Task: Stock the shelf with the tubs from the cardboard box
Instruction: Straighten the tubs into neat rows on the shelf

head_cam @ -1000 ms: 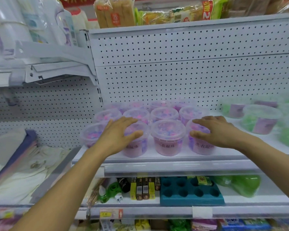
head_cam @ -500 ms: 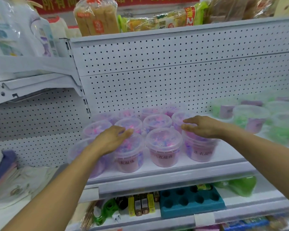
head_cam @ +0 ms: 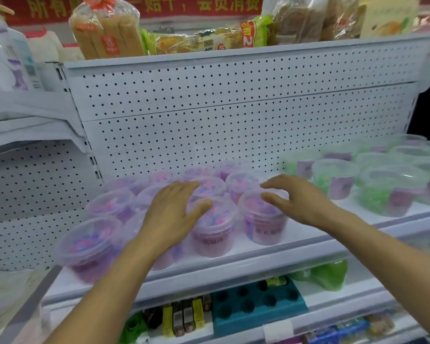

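While both hands are laid over the lids, the pink tubs (head_cam: 216, 227) are found massed in rows on the white shelf (head_cam: 233, 266), against its perforated back panel (head_cam: 233, 125). Left hand (head_cam: 174, 214): fingers straight, palm resting flat on the near-row lids, nothing gripped. Right hand (head_cam: 296, 197): fingers relaxed and slightly bent over the rightmost pink tub (head_cam: 263, 219), none seen to be closed round it. Tubs: round, translucent plastic, snap lids, filled with pink and blue beads, paper labels in front. Handling is judged light, fairly stiff, smooth-walled and apt to slide; hold is best taken round the wall under the lid rim. Green tubs (head_cam: 387, 192) are stocked to the right. No cardboard box is in view.
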The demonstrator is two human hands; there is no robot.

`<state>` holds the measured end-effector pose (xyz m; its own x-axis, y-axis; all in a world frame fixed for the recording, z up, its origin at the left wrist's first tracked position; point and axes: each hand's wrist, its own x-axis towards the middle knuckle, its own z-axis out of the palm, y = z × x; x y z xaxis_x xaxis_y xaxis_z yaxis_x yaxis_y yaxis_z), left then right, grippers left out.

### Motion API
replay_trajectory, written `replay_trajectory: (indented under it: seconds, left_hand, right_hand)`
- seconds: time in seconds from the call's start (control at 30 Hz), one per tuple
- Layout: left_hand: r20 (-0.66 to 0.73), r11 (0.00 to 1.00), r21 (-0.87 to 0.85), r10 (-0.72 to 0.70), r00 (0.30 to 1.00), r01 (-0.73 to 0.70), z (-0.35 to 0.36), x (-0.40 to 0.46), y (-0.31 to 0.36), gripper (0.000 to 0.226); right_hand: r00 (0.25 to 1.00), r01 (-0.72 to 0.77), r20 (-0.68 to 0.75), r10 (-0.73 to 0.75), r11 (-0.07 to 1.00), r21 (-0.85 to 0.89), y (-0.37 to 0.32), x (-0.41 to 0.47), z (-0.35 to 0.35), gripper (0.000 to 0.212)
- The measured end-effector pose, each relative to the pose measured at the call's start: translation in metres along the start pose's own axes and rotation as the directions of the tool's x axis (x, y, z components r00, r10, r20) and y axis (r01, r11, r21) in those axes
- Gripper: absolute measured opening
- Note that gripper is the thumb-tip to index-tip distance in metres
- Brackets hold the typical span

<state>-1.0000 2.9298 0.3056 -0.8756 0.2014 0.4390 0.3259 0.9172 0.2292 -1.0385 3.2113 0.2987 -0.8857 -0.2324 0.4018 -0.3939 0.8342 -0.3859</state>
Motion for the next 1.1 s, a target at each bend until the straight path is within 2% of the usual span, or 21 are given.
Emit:
replay_trajectory:
  seconds: [0.1,0.27,0.43,0.57,0.73,0.83,0.93,1.03,1.1]
  left_hand:
    - [-0.047,0.997,-0.049,0.056,0.997,-0.058,0.012,0.006,0.047,0.076]
    - [-0.014,0.984,-0.15,0.096,0.995,-0.096,0.04,0.043,0.125,0.068]
    - [0.107,0.979,-0.198,0.071,0.992,-0.048,0.076,0.101,0.199,0.053]
    - [0.197,0.951,-0.299,-0.02,0.98,0.079,0.102,0.147,0.237,0.04]
    - [0.254,0.922,-0.333,-0.113,0.96,0.197,0.129,0.196,0.253,0.035]
    - [0.273,0.937,-0.264,-0.155,0.95,0.228,0.149,0.222,0.252,0.037]
    - [0.293,0.956,-0.173,-0.178,0.939,0.236,0.172,0.244,0.244,0.036]
    - [0.298,0.947,-0.19,-0.197,0.934,0.26,0.181,0.267,0.236,0.034]
    - [0.304,0.952,-0.18,-0.186,0.934,0.249,0.185,0.28,0.229,0.042]
  right_hand:
    - [0.998,0.019,-0.06,-0.023,0.998,-0.066,0.022,-0.016,-0.019,0.034]
    - [0.991,0.027,-0.126,-0.04,0.994,-0.103,0.09,-0.021,-0.07,0.032]
    - [0.998,-0.024,-0.054,0.02,0.997,-0.072,0.187,-0.005,-0.133,0.028]
    - [0.998,-0.054,0.029,0.055,0.998,-0.03,0.257,0.02,-0.168,0.028]
    - [0.979,-0.073,0.186,0.081,0.996,-0.051,0.307,0.057,-0.183,0.036]
    - [0.959,-0.06,0.271,0.08,0.995,-0.085,0.327,0.084,-0.176,0.04]
    - [0.947,-0.03,0.316,0.064,0.993,-0.111,0.336,0.111,-0.166,0.042]
    - [0.944,-0.028,0.326,0.057,0.995,-0.091,0.343,0.136,-0.156,0.041]
    - [0.935,-0.036,0.349,0.064,0.996,-0.087,0.349,0.153,-0.15,0.041]
